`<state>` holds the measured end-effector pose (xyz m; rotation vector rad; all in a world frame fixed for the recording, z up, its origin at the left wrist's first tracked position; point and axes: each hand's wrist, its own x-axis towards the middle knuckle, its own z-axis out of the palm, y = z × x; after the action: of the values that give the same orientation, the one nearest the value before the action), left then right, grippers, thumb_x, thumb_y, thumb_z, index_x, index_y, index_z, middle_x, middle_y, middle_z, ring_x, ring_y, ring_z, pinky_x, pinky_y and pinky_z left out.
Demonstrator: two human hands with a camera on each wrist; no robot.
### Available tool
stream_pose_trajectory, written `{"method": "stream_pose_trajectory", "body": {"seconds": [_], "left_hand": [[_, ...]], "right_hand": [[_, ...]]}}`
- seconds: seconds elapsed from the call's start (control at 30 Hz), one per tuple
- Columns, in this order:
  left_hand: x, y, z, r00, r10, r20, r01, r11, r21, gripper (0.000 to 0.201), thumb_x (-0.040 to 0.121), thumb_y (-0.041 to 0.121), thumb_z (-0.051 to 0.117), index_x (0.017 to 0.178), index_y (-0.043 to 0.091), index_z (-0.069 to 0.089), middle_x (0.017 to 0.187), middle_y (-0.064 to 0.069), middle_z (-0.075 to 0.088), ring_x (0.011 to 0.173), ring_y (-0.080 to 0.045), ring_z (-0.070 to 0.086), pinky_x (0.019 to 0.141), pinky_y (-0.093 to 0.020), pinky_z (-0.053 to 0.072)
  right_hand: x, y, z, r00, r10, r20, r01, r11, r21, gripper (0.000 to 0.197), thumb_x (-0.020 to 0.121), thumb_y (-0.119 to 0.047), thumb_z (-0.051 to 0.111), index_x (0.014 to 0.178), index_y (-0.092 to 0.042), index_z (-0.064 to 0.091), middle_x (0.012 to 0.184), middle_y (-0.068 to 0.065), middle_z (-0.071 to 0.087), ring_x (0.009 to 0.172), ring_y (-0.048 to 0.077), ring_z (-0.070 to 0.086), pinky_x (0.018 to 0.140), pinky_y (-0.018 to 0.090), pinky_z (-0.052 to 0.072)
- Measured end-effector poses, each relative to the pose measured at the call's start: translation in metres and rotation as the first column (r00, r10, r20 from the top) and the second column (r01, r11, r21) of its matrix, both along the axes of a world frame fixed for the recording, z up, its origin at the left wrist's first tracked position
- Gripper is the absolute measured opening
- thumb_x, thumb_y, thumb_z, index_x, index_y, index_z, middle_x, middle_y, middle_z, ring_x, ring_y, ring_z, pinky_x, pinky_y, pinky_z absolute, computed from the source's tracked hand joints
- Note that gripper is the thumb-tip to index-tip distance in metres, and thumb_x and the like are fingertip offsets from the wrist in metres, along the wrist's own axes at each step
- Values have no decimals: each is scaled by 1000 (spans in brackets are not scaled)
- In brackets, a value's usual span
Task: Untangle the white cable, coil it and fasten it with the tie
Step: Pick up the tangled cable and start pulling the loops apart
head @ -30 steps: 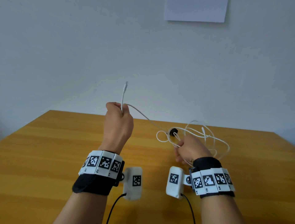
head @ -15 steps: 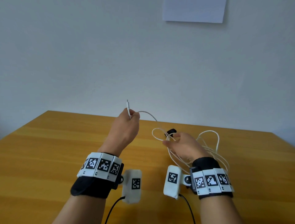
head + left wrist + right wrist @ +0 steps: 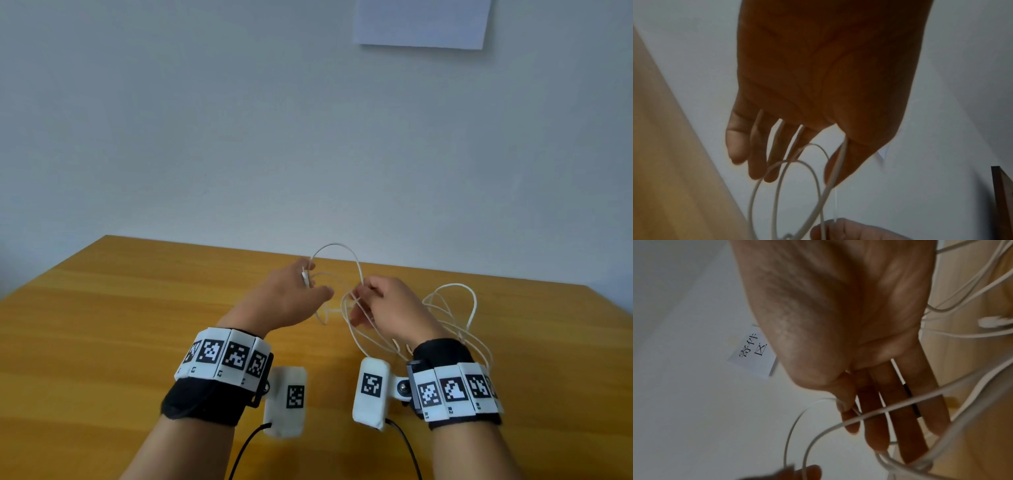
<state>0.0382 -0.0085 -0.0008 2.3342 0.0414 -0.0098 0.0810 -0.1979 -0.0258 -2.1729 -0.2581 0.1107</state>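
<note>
Both hands are held above a wooden table [image 3: 137,325], close together, near its far edge.

Left hand [image 3: 284,301]: a strand of the white cable [image 3: 337,246] is pinched between thumb and forefinger, with the plug end [image 3: 305,275] seen sticking out at the knuckles. In the left wrist view the other fingers [image 3: 737,142] are seen extended and loosely parted, with cable loops hanging across them.

Right hand [image 3: 387,308]: another strand of the cable is nipped between thumb tip and forefinger, as shown in the right wrist view; the remaining fingers [image 3: 885,418] are stretched out straight, side by side. A dark band [image 3: 910,400] is seen against these fingers; whether it is the tie cannot be told.

An arch of cable is carried between the two hands. The rest of the cable is gathered in loose, still-tangled loops [image 3: 455,308] beside and behind the right hand, draped down to the table top. A second connector [image 3: 995,322] is seen among these loops.

A sheet of paper [image 3: 421,20] is fixed to the pale wall [image 3: 205,120] behind.
</note>
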Motion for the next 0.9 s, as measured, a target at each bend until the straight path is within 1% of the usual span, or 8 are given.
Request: {"method": "stream_pose_trajectory", "body": {"seconds": [0.17, 0.27, 0.4, 0.47, 0.57, 0.67, 0.77, 0.9], "left_hand": [[3, 1, -5, 999, -8, 48, 7, 1000, 17, 22, 100, 26, 58, 122, 23, 56, 120, 3, 65, 99, -19, 63, 71, -27, 50], [5, 3, -4, 995, 9, 95, -6, 1000, -31, 10, 104, 25, 51, 105, 23, 61, 102, -1, 71, 97, -22, 69, 72, -35, 54], [5, 3, -3, 991, 42, 124, -32, 997, -76, 18, 105, 30, 45, 105, 18, 58, 101, -6, 72, 95, -27, 70, 84, -51, 59], [4, 2, -3, 988, 68, 141, -49, 989, -138, 18, 105, 30, 44, 103, 16, 56, 100, -4, 73, 92, -23, 70, 80, -46, 59], [1, -1, 1, 980, 99, 171, -68, 981, -183, 18, 105, 31, 43, 102, 15, 52, 92, -1, 73, 82, -17, 69, 64, -32, 50], [-5, -3, 8, 985, 107, 137, -77, 975, -210, 34, 100, 53, 51, 98, 18, 49, 81, 2, 61, 76, -25, 67, 63, -38, 50], [-11, -7, 15, 991, 101, 87, -82, 976, -203, 69, 86, 83, 40, 105, 17, 50, 87, 5, 57, 73, -14, 53, 64, -35, 43], [-16, -5, 17, 991, 66, 117, -36, 970, -240, 96, 68, 98, 14, 104, 17, 52, 104, -1, 62, 94, -20, 59, 88, -42, 47]], "right_hand": [[-2, 1, 3, 1000, 22, 19, -24, 994, 110, 31, 112, -17, 38, 96, -9, 63, 78, 13, 72, 65, 22, 76, 69, 34, 65], [-4, 2, 5, 1000, 24, -2, -23, 991, 135, 28, 112, -19, 39, 103, -10, 64, 82, 9, 72, 57, 19, 72, 60, 30, 62], [-7, 5, 6, 996, 66, -62, -57, 990, 131, 31, 110, -37, 41, 121, -15, 61, 90, -1, 76, 59, 14, 71, 59, 25, 59], [-9, 5, 7, 990, 87, -108, -73, 989, 130, 41, 105, -51, 45, 128, -19, 57, 94, -3, 77, 63, 13, 71, 63, 25, 58], [-9, 3, 6, 991, 106, -86, -105, 994, 12, 59, 87, -57, 73, 134, -29, 50, 103, -9, 75, 66, 8, 72, 70, 27, 57], [-9, 1, 5, 995, 95, -39, -97, 994, -50, 65, 82, -41, 85, 136, -33, 51, 105, -11, 71, 68, 6, 71, 69, 24, 54], [-6, 2, 3, 996, 82, -22, -82, 996, -30, 45, 91, -36, 76, 130, -33, 54, 102, -7, 71, 65, 8, 68, 77, 33, 60], [2, -1, -2, 999, 36, 4, -36, 999, 29, 32, 100, -26, 65, 131, -24, 57, 93, -1, 76, 57, 11, 61, 65, 28, 56]]}}
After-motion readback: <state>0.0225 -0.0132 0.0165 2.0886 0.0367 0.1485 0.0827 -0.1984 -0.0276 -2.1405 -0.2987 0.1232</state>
